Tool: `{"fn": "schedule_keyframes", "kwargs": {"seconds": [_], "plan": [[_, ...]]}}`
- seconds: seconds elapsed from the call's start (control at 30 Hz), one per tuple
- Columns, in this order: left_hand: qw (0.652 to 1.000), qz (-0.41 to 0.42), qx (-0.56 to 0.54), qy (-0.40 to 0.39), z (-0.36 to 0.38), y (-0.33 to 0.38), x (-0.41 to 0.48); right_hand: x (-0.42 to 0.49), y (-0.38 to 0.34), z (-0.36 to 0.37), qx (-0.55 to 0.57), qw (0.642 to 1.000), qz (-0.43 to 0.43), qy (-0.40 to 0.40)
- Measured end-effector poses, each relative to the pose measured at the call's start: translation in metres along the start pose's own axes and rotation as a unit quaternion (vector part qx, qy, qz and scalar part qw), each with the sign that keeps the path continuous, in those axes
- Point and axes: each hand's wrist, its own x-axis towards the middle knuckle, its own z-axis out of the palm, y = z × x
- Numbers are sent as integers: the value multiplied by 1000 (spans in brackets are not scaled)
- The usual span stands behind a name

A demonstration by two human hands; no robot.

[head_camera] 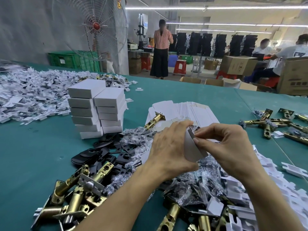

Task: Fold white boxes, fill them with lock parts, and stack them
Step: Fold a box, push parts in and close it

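Both hands are working together on one white box (193, 147). The left hand (168, 147) is cupping its side with fingers curled round it, and the right hand (228, 144) is pinching its upper edge. The box is riding above the worktop (41, 155), only half formed, one panel bowing; contents cannot be told. Directly under this box, bagged parts (138, 140) are lying in a heap. Just beyond the box, flat blanks (188, 110) are fanning out, one brass latch (154, 120) resting on them. Left of the box, black plates (100, 152) are spreading; nearer-left, loose latches (80, 185) are piling. Far-left beyond the box, closed boxes (98, 110) are standing in two columns. Judging by this, the job is well under way, with many blanks and parts waiting.
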Motion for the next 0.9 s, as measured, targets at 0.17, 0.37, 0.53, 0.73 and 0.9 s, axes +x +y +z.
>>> {"fn": "schedule_keyframes", "kwargs": {"seconds": [0.17,0.37,0.53,0.73,0.9], "plan": [[993,-39,-92,63,-4,-4,5,-1,-1,3,63,997,3,-51],[956,-52,-247,152,-5,-4,7,-1,-3,18,108,993,-40,0],[951,-44,-270,143,-6,-5,10,-3,-3,24,45,988,-121,80],[970,-81,-206,101,-3,-9,9,-3,8,29,35,997,-49,49],[979,-59,-169,102,0,-11,8,-3,8,28,108,994,25,-8]]}}
